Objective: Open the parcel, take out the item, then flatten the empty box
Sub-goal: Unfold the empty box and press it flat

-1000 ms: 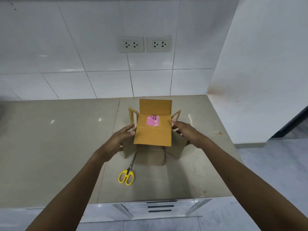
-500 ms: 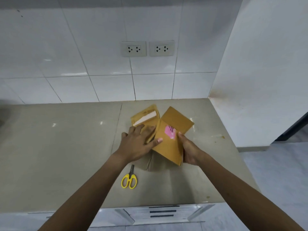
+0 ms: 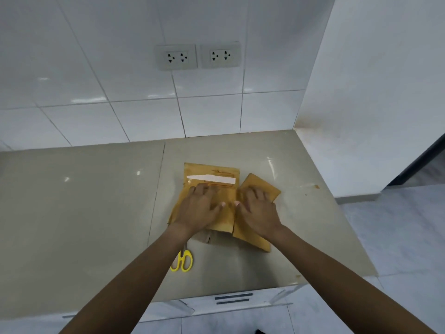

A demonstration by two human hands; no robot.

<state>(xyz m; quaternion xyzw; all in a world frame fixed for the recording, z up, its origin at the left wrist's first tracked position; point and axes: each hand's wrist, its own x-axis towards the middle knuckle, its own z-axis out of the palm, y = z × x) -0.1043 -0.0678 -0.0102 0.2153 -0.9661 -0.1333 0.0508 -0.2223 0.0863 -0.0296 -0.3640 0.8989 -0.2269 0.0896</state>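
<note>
The brown cardboard box [image 3: 212, 173] lies collapsed flat on the beige countertop [image 3: 84, 201], a white label strip showing on its far panel. My left hand [image 3: 201, 207] presses palm-down on the left part of the box with straight fingers. My right hand [image 3: 256, 208] presses flat on the right flap, fingers spread. The two thumbs nearly meet at the middle. No item from the parcel is in view.
Yellow-handled scissors [image 3: 183, 261] lie near the front edge, partly under my left forearm. White tiled wall with two sockets [image 3: 197, 56] stands behind. A white wall bounds the counter on the right. The counter's front edge [image 3: 240, 289] is close to me.
The box stood upright with flaps open a second ago. It was then folded sideways, and now lies flattened under both palms.
</note>
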